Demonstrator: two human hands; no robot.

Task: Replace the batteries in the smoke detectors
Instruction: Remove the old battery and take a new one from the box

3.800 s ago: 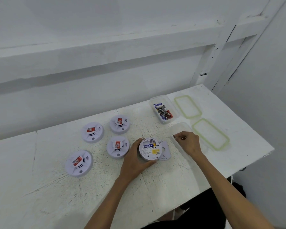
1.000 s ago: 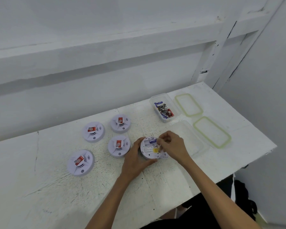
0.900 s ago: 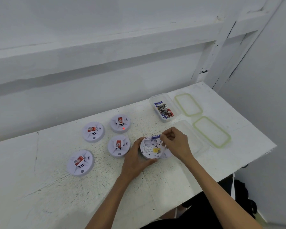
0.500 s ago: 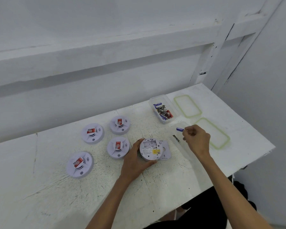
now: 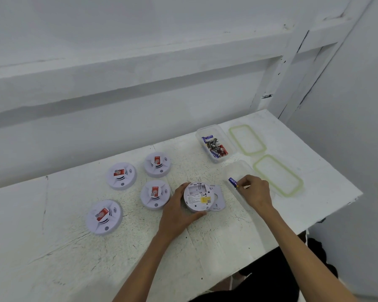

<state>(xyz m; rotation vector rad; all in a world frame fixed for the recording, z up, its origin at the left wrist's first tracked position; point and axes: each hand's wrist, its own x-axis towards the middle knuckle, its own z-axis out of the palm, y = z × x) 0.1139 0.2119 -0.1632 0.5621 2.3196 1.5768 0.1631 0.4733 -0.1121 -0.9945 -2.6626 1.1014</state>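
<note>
My left hand (image 5: 176, 211) grips an upside-down white smoke detector (image 5: 197, 196) on the table; its battery bay faces up and looks empty. Its removed cover plate (image 5: 218, 197) lies just to the right. My right hand (image 5: 254, 191) pinches a blue battery (image 5: 233, 182) over the near clear plastic container (image 5: 238, 171). Several more detectors lie face up to the left, the nearest (image 5: 155, 194) beside my left hand.
A second clear container (image 5: 214, 142) with several batteries stands at the back. Two green-rimmed lids (image 5: 247, 139) (image 5: 278, 175) lie at the right. The white table (image 5: 52, 258) ends in an edge at right and front. A white wall runs behind.
My right hand pulled a blue battery out of the detector and carried it right, over the near container. My left hand kept hold of the detector.
</note>
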